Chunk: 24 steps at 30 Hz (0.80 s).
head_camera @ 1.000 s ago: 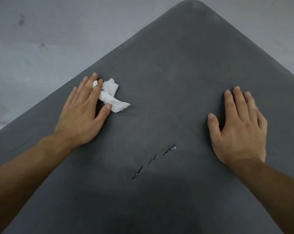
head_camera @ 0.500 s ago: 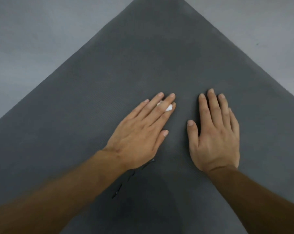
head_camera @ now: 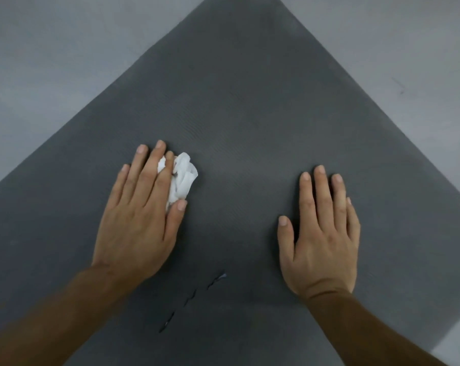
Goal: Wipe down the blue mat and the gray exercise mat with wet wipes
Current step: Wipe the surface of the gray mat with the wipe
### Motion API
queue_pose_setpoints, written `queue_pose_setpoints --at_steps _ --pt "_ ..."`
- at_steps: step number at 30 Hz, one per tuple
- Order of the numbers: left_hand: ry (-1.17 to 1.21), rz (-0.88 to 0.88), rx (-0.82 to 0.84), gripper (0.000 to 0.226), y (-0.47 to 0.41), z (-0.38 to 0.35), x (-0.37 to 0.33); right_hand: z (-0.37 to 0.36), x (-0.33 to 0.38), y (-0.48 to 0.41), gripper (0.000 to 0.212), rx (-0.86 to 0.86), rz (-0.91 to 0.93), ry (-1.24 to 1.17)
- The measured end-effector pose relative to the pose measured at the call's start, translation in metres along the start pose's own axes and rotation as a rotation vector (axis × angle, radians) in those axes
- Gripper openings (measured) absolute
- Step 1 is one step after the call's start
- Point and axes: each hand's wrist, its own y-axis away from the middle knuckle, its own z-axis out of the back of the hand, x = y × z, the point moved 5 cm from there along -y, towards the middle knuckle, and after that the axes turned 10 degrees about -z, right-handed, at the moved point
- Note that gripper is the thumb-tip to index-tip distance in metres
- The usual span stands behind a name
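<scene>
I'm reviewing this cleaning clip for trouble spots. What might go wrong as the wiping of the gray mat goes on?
1. The wet wipe is bunched up and only partly under the left hand, so it may slip free or clean only a narrow strip of the gray exercise mat.
2. The dark slit-like marks near the left wrist look like tears. A pass over them might snag the wipe or widen them.
3. The patch under the flat right hand may go unwiped.

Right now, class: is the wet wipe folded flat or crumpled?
Crumpled: the wet wipe bunches in uneven white folds under the left hand.
</scene>
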Motion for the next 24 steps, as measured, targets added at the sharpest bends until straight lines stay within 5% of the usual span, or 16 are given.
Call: queue_pose_setpoints --at_steps 10,24 --pt "0.044 -0.069 -0.008 0.06 0.018 -0.001 -0.029 -0.001 0.002 -0.001 0.07 -0.004 0.018 -0.023" --pt "0.008 0.131 0.1 0.074 0.104 -0.029 -0.098 -0.001 0.003 0.005 0.071 -0.03 0.037 -0.067"
